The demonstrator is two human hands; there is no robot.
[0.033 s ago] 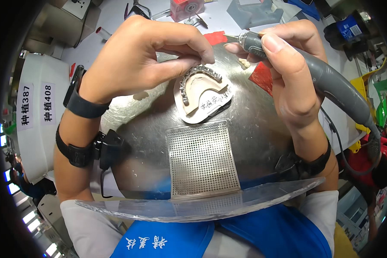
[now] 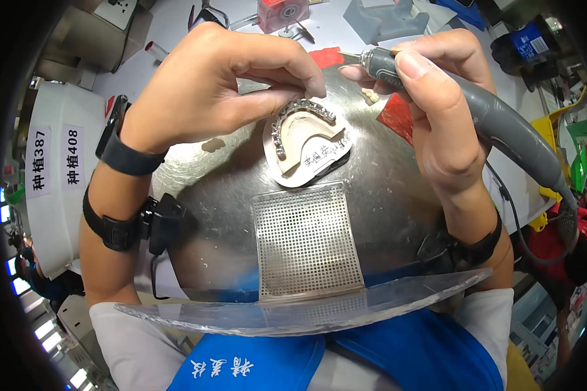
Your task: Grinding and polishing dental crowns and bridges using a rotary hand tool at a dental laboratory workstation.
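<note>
A pale plaster dental model lies before me, with handwriting on its near face. Along its arch runs a shiny metal tooth framework. My left hand is closed in a pinch, thumb and fingertips at the far edge of the framework. Whatever is between those fingertips is hidden. In my right hand is a grey rotary handpiece, gripped like a pen, its thin bur pointing left. The bur tip is apart from the model, beyond it and to the right.
A perforated metal plate lies nearer me on the steel surface. Red pieces and small tooth-coloured crowns lie right of the model. A clear curved shield crosses below. Farther off stand a grey holder and a dark bottle.
</note>
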